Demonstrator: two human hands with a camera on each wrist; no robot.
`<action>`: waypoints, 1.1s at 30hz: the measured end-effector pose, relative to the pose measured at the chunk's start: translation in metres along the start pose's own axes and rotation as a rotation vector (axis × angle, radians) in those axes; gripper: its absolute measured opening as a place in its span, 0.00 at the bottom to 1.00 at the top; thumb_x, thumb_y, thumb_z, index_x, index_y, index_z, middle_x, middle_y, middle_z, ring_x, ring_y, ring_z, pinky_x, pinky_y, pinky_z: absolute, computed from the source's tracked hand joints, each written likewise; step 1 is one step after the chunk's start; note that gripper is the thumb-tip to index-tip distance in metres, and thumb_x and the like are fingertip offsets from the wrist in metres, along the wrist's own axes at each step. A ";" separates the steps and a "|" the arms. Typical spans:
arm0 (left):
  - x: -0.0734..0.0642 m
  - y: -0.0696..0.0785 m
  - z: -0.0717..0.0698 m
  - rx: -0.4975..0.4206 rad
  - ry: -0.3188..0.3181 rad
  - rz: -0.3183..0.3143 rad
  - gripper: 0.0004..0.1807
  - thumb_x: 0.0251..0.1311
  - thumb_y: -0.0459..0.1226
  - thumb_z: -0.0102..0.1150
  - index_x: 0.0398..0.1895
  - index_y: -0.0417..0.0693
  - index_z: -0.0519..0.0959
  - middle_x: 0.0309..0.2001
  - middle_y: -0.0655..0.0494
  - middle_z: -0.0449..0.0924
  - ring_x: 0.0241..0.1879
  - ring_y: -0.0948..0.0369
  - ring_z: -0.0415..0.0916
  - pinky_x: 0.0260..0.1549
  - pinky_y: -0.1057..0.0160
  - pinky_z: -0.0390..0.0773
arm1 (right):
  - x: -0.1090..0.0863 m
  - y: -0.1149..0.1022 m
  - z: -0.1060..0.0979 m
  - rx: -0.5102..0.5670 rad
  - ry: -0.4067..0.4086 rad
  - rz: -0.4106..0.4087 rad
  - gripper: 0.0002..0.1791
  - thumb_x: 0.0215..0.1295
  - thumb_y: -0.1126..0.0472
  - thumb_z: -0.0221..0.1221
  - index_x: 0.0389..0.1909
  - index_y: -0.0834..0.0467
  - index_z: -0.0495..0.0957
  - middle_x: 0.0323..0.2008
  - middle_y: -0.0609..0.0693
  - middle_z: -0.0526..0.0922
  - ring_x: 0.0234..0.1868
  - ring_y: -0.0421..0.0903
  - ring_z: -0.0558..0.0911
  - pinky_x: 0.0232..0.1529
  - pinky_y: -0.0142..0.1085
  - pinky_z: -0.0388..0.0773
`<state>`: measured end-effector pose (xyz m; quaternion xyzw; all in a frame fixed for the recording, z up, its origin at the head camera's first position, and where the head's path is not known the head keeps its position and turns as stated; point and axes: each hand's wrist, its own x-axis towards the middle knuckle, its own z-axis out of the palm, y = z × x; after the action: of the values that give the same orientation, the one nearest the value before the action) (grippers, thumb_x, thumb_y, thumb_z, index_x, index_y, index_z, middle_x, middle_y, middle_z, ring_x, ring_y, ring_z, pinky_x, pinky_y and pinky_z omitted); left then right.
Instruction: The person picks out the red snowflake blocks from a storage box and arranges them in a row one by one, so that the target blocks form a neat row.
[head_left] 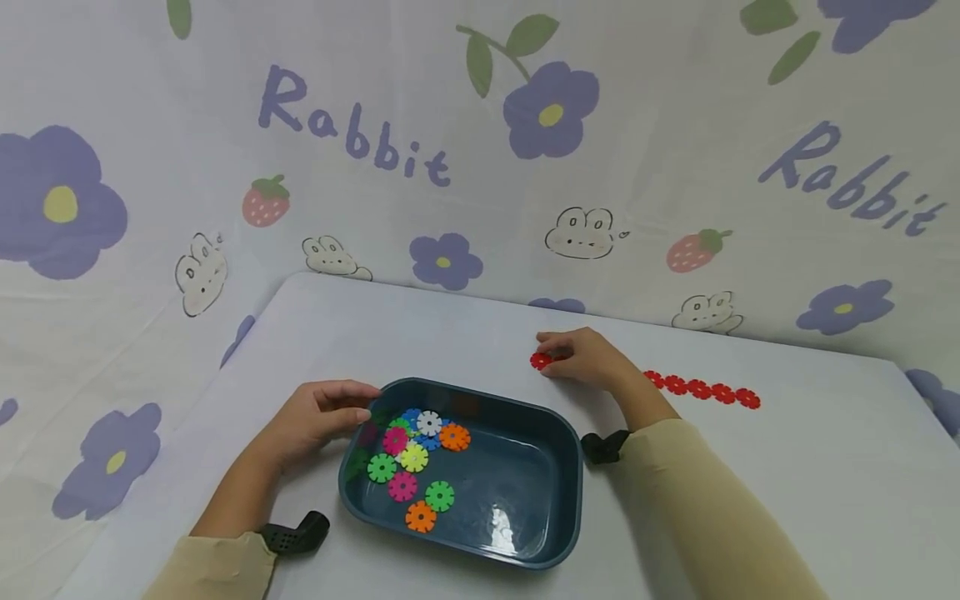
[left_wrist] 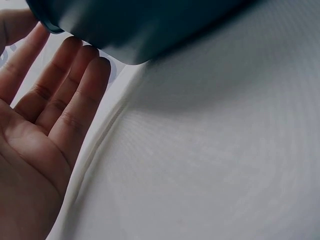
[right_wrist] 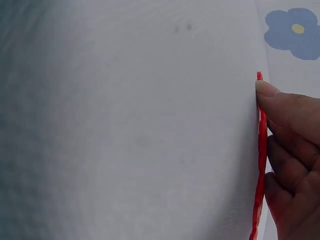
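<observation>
A row of red notched plastic discs (head_left: 699, 389) lies on the white table to the right, running under my right hand (head_left: 588, 357). The right thumb and fingers pinch the red disc (head_left: 540, 361) at the row's left end. In the right wrist view the red discs (right_wrist: 262, 150) show edge-on as one thin strip beside the fingers. My left hand (head_left: 318, 414) grips the left rim of a dark blue tray (head_left: 480, 552), thumb and index finger over the rim. The left wrist view shows its other fingers (left_wrist: 90, 90) at the outside of the tray wall.
Inside the tray's left half lie several loose discs, among them a white disc (head_left: 429, 423), an orange disc (head_left: 454, 437) and a green disc (head_left: 439, 497). A patterned cloth (head_left: 480, 192) hangs behind the table (head_left: 810, 483). Black wrist mounts (head_left: 296, 533) sit at both cuffs.
</observation>
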<state>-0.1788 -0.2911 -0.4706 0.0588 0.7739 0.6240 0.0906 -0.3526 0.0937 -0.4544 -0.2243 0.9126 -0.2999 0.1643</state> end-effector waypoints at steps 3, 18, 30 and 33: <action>0.000 0.000 0.000 -0.007 0.003 -0.006 0.21 0.62 0.38 0.64 0.56 0.37 0.79 0.56 0.40 0.80 0.48 0.58 0.81 0.46 0.65 0.82 | 0.000 -0.001 -0.001 0.002 -0.004 -0.004 0.19 0.63 0.60 0.65 0.55 0.56 0.82 0.68 0.52 0.71 0.70 0.56 0.69 0.68 0.52 0.67; 0.009 -0.004 -0.002 0.023 -0.009 0.019 0.20 0.62 0.39 0.64 0.55 0.40 0.80 0.55 0.48 0.81 0.49 0.62 0.81 0.47 0.65 0.82 | -0.017 0.006 -0.016 0.111 0.035 0.132 0.20 0.66 0.56 0.62 0.59 0.54 0.79 0.61 0.55 0.78 0.63 0.54 0.73 0.62 0.50 0.73; 0.006 -0.006 -0.022 0.024 -0.016 0.056 0.19 0.66 0.39 0.60 0.55 0.38 0.78 0.53 0.55 0.82 0.50 0.63 0.80 0.48 0.65 0.81 | -0.032 0.012 -0.032 0.038 0.076 0.189 0.23 0.67 0.51 0.59 0.62 0.53 0.76 0.65 0.56 0.73 0.67 0.58 0.69 0.60 0.54 0.74; 0.008 0.005 -0.034 0.044 -0.011 0.061 0.20 0.68 0.41 0.58 0.57 0.38 0.77 0.53 0.53 0.82 0.51 0.61 0.81 0.48 0.63 0.82 | -0.034 0.011 -0.037 -0.008 0.086 0.168 0.24 0.67 0.52 0.58 0.63 0.54 0.75 0.66 0.58 0.72 0.68 0.60 0.68 0.61 0.57 0.73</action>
<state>-0.1941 -0.3212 -0.4588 0.0878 0.7847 0.6091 0.0742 -0.3430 0.1366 -0.4270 -0.1347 0.9354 -0.2909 0.1489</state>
